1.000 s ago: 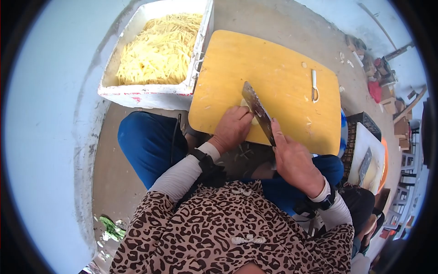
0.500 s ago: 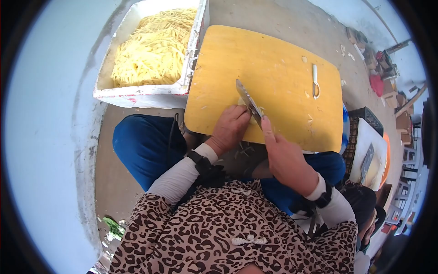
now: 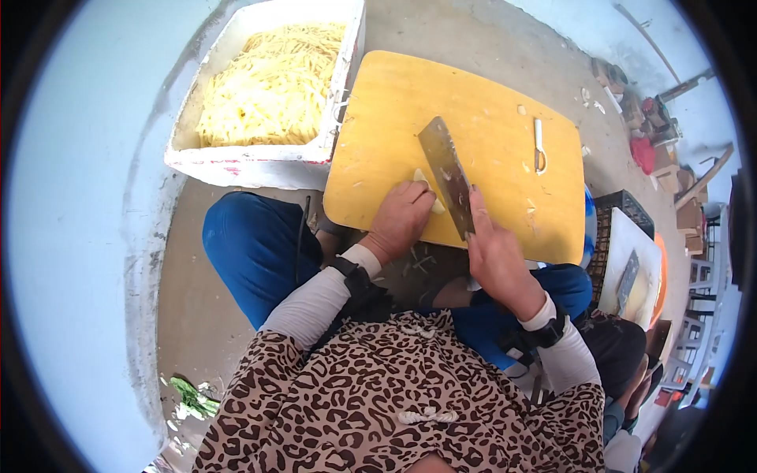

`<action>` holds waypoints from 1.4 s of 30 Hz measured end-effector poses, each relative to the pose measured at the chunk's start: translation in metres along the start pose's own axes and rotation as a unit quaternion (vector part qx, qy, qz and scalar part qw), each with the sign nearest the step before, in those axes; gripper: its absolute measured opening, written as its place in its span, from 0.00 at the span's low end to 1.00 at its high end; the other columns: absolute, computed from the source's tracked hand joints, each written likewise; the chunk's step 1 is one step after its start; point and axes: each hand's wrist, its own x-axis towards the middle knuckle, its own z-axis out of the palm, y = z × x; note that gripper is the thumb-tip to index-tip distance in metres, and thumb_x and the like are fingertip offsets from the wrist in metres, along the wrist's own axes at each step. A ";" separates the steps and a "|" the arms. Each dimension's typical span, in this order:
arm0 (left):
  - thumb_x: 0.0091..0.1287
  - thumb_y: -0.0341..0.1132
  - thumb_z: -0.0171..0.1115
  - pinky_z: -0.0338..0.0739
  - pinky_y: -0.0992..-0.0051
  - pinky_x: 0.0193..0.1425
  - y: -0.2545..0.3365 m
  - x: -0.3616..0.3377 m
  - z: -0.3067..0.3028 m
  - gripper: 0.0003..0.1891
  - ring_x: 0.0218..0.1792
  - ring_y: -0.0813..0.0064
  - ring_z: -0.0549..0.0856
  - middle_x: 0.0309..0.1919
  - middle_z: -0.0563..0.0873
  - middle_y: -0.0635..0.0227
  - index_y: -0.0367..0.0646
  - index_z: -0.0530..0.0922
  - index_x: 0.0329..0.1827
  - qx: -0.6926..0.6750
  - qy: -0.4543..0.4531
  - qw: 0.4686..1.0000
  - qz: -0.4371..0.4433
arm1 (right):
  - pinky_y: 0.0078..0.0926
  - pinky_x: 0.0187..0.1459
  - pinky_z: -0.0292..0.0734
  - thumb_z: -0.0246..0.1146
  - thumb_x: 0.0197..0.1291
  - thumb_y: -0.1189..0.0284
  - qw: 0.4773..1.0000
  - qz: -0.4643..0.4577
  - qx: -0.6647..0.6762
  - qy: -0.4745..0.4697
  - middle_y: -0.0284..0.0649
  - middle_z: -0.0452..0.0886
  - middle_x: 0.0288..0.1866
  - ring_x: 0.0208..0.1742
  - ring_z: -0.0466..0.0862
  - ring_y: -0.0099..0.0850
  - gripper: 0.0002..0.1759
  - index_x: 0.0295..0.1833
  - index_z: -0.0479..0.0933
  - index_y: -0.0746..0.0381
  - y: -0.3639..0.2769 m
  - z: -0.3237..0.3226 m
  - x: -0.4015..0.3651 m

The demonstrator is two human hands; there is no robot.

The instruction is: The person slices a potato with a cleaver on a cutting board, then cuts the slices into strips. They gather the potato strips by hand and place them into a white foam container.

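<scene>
My right hand [image 3: 501, 264] is wrapped round the handle of a cleaver [image 3: 447, 169], index finger laid along the blade. The broad side of the blade faces up, just right of my left hand [image 3: 402, 213]. Curled fingers of that left hand press a pale yellow vegetable piece [image 3: 438, 206] onto the yellow cutting board [image 3: 473, 94]. Most of the piece is hidden under the fingers, so its kind cannot be told. Small pale scraps stick to the blade and board. A white-handled peeler [image 3: 539, 146] lies on the board's right part.
A white foam box [image 3: 248, 169] heaped with pale yellow shreds [image 3: 268, 87] stands left of the board. On the right are a black crate [image 3: 627, 209] and a white board [image 3: 643, 252] bearing another blade [image 3: 628, 280]. Green scraps [image 3: 193, 396] lie on the floor, lower left.
The cleaver has moved from edge-on beside my left fingers to lying more flat and farther right. A bit more of the vegetable piece shows. My left hand stays nearly in place.
</scene>
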 end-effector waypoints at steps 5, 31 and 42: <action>0.57 0.24 0.63 0.76 0.63 0.50 0.002 0.001 0.000 0.10 0.44 0.55 0.80 0.42 0.81 0.58 0.36 0.79 0.43 -0.007 -0.006 1.000 -0.008 | 0.46 0.35 0.78 0.56 0.55 0.83 0.995 -0.013 -0.051 -0.082 0.59 0.80 0.35 0.32 0.82 0.53 0.39 0.74 0.55 0.77 -0.019 -0.025 -0.009; 0.59 0.24 0.64 0.79 0.62 0.50 0.000 0.000 0.002 0.09 0.45 0.53 0.82 0.42 0.82 0.56 0.36 0.79 0.43 -0.014 0.034 0.999 -0.021 | 0.49 0.35 0.78 0.56 0.56 0.83 0.996 -0.070 -0.045 0.021 0.60 0.80 0.34 0.31 0.82 0.56 0.38 0.74 0.55 0.77 -0.010 -0.004 -0.004; 0.57 0.22 0.64 0.79 0.63 0.49 0.001 0.001 -0.001 0.09 0.44 0.55 0.82 0.42 0.83 0.57 0.36 0.81 0.41 -0.008 0.031 0.999 -0.022 | 0.45 0.33 0.78 0.58 0.54 0.82 0.992 -0.003 -0.057 -0.113 0.53 0.80 0.32 0.31 0.83 0.50 0.41 0.75 0.55 0.75 -0.022 -0.022 -0.004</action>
